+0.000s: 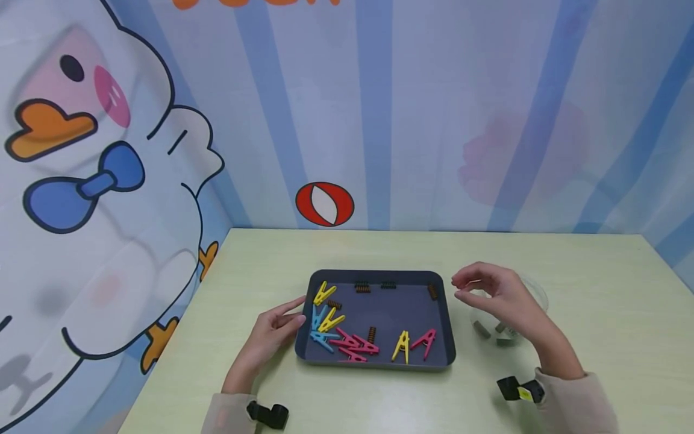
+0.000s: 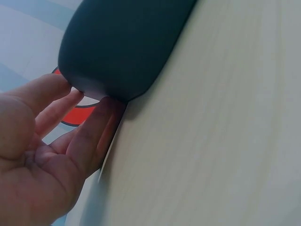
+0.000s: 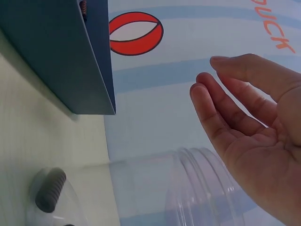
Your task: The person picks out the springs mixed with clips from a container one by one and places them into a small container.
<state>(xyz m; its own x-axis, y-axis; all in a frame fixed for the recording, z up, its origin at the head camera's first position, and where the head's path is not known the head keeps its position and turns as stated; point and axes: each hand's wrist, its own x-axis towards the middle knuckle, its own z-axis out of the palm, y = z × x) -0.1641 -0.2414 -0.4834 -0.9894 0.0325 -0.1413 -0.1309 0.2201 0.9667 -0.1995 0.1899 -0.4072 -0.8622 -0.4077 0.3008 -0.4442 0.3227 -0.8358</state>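
Two hands are out over the table [image 1: 596, 289]. The left hand [image 1: 271, 334] has straight fingers [image 2: 89, 136] touching the left edge of the dark tray [image 1: 441, 319]. Colorful clothespins [image 1: 347, 340] and small springs [image 1: 362, 287] lie in the tray, just right of that hand. The right hand [image 1: 501, 298] hangs loose and holds nothing, above a clear plastic jar [image 3: 188, 188]. Inside the jar are maybe three gray springs [image 3: 51, 189].
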